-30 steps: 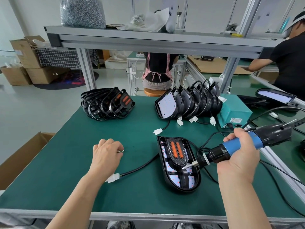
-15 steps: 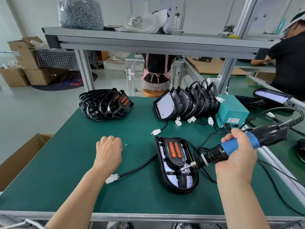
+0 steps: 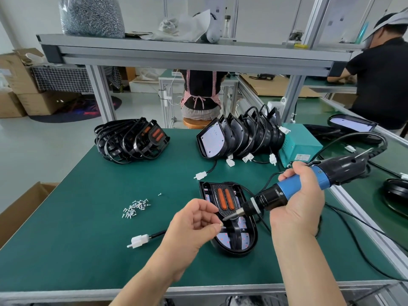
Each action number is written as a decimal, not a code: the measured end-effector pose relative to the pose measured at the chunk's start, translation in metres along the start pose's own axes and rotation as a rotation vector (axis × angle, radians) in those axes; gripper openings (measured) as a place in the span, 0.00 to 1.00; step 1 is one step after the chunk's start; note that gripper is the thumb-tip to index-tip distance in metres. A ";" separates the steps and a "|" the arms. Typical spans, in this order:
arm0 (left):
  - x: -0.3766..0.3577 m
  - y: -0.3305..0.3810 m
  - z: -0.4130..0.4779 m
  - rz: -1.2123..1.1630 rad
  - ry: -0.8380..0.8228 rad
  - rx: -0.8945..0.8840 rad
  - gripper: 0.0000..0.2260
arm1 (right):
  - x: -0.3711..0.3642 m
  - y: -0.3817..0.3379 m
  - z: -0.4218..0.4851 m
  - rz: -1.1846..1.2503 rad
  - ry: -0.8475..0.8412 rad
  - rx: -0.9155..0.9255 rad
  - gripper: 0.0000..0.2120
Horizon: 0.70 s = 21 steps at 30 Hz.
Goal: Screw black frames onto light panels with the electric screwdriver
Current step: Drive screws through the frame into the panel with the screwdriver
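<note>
The left hand (image 3: 194,224) pinches one tiny screw (image 3: 220,226) between thumb and forefinger. The right hand (image 3: 298,202) is wrapped round the blue grip of the screwdriver (image 3: 271,198), whose bit tip sits just beside the screw. The hands are close but not touching.

Under them the light panel (image 3: 250,238) lies face up on the green surface (image 3: 99,250), with a black frame (image 3: 236,195) seated in it.

The screw looks light and slick, easy to drop, so it is best held by its shank with the head offered to the bit. The panel's shell seems stiff and light and may slide on the mat under pressure. It is probably best steadied by its black rim, since the dotted board inside looks delicate.

A heap of screws (image 3: 135,208) lies to the left, well apart from the panel.
</note>
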<state>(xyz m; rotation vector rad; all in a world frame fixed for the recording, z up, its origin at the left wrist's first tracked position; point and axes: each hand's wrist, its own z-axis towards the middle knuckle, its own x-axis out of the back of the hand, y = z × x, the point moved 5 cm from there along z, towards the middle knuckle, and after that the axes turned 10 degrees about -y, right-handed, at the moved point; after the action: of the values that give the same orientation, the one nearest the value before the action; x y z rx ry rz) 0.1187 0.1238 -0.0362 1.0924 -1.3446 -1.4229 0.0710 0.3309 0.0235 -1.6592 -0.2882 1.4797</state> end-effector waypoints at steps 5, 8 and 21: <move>-0.004 0.000 -0.001 -0.047 0.046 0.009 0.12 | 0.001 -0.002 -0.003 -0.013 -0.006 0.002 0.06; -0.003 0.001 -0.001 -0.046 0.059 0.006 0.12 | 0.002 -0.004 -0.003 -0.006 0.001 0.002 0.05; -0.007 -0.010 -0.001 -0.111 0.082 0.016 0.12 | 0.004 -0.001 -0.007 -0.009 -0.011 0.010 0.05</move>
<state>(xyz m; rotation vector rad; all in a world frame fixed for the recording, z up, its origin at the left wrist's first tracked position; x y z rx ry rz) 0.1215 0.1307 -0.0455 1.2398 -1.2561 -1.4334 0.0786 0.3311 0.0214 -1.6401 -0.2934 1.4815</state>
